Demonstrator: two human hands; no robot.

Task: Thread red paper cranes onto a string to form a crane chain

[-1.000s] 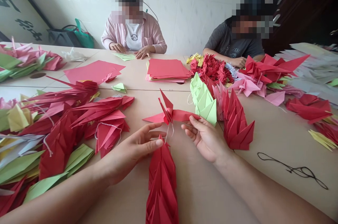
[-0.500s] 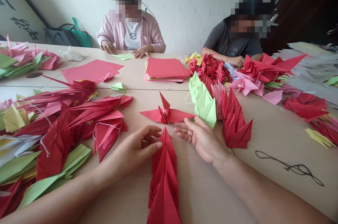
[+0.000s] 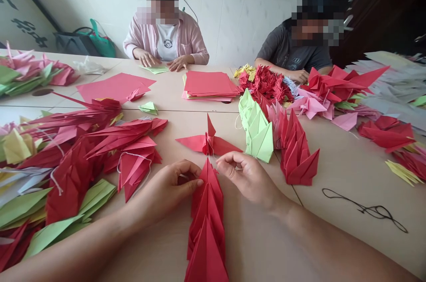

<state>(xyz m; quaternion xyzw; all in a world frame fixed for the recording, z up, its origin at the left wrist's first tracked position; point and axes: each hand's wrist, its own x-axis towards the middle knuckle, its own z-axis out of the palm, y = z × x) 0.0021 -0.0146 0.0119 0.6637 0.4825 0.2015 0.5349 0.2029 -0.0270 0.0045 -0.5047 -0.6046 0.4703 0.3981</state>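
Observation:
A chain of red folded-paper pieces [image 3: 207, 229], nested one behind another, runs along the table toward me. My left hand [image 3: 183, 180] has its thumb and fingers closed on the left edge of its far end. Just beyond that end sits a red paper crane [image 3: 208, 143], wings spread and one point upright. Beside the crane's base, the thumb and index finger of my right hand [image 3: 244, 175] pinch a thin white string, only a short bit of which shows.
Folded red, green and yellow paper pieces [image 3: 76, 175] heap up at left. Green [image 3: 258, 129] and red [image 3: 297, 153] folded stacks stand at right, near a black cord [image 3: 366, 209]. Flat red sheets [image 3: 211, 84] lie farther back. Two people [image 3: 166, 45] sit across the table.
My right hand has gone from spread fingers to a pinch at the white string. The crane's upright point has turned slightly. My left hand stays on the red chain.

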